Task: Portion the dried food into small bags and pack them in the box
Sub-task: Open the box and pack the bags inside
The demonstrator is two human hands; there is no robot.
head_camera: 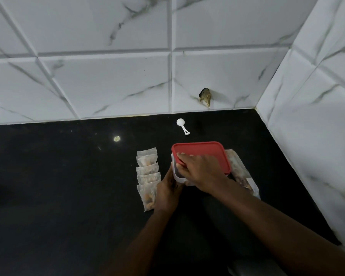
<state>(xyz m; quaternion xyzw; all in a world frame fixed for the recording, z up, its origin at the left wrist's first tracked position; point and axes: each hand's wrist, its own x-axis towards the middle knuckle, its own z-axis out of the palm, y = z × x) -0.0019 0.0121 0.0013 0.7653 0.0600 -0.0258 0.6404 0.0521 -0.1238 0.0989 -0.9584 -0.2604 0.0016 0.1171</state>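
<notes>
Hands (167,188) (199,170) grip box (207,152) on black counter (68,176), marble-tiled walls (108,76).

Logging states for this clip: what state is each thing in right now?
red lid: on the box, right hand gripping its left edge; sealed or not, unclear.
box: upright, left hand holding its left side.
small bags: filled, lying in a row left of the box.
large bag: lying flat right of the box.
scoop: lying on the counter, untouched.
</notes>
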